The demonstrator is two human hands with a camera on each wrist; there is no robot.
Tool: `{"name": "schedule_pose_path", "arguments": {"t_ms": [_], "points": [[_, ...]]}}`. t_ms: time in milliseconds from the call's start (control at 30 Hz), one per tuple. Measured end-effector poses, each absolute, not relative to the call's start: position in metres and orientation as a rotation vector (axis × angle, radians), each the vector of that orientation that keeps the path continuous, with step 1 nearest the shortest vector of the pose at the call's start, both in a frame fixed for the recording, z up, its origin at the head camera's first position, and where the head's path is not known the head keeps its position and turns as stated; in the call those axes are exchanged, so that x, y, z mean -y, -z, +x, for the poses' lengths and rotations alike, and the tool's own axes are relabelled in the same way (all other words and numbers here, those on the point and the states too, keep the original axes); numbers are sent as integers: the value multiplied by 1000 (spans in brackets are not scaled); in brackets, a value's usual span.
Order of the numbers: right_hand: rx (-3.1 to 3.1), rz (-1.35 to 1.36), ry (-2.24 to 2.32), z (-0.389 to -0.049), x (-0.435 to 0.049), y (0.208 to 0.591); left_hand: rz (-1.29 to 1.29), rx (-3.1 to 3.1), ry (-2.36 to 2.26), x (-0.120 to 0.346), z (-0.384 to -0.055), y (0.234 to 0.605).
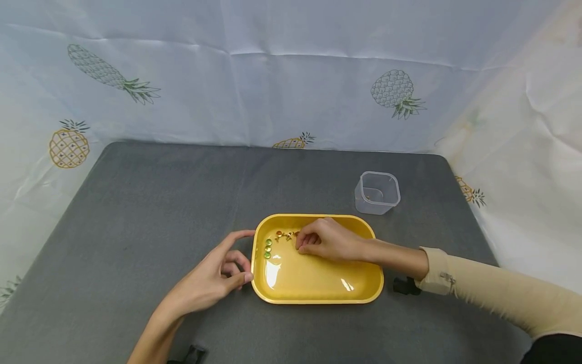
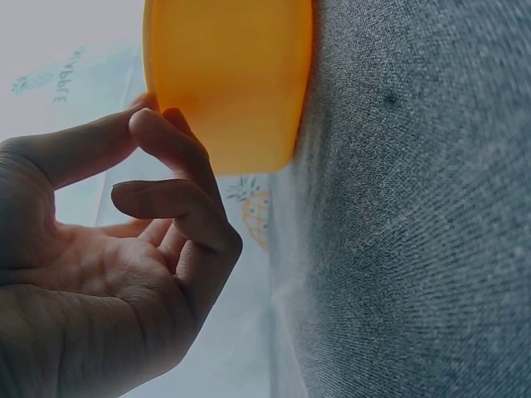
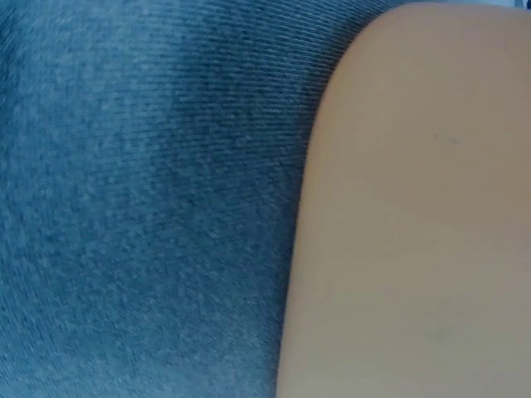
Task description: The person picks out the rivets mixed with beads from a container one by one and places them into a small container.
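Aligning, seemingly: right hand (image 1: 334, 241) apparently pinches a small orange-gold piece (image 1: 297, 233) inside the oblong yellow plastic tray (image 1: 313, 283), left hand (image 1: 210, 279) steadying, fingers apart, gentle release wanted next!

Your left forearm (image 1: 156, 328) angles up from lower left; left hand (image 1: 213, 275) has thumb and index spread wide, other fingers bent. Your right forearm (image 1: 400, 258) comes in from the right, right hand (image 1: 332, 240) knuckles up, fingers bent toward the thumb.

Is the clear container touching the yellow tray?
Apart: the head view shows a narrow strip of grey tabletop between the clear container and the yellow tray.
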State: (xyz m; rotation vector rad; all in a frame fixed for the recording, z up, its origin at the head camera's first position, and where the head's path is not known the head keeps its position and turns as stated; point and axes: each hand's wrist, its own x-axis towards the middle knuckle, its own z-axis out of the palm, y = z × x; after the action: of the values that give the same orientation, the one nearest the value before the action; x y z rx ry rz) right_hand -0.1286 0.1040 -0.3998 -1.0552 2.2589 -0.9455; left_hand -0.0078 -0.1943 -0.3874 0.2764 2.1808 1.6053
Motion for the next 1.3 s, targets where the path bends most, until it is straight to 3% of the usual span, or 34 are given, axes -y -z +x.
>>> {"name": "schedule_pose_path", "arguments": {"t_ms": [1300], "points": [[-2297, -1058, 1102, -129, -120, 354, 261, -2180, -1599, 195, -8, 386]]}}
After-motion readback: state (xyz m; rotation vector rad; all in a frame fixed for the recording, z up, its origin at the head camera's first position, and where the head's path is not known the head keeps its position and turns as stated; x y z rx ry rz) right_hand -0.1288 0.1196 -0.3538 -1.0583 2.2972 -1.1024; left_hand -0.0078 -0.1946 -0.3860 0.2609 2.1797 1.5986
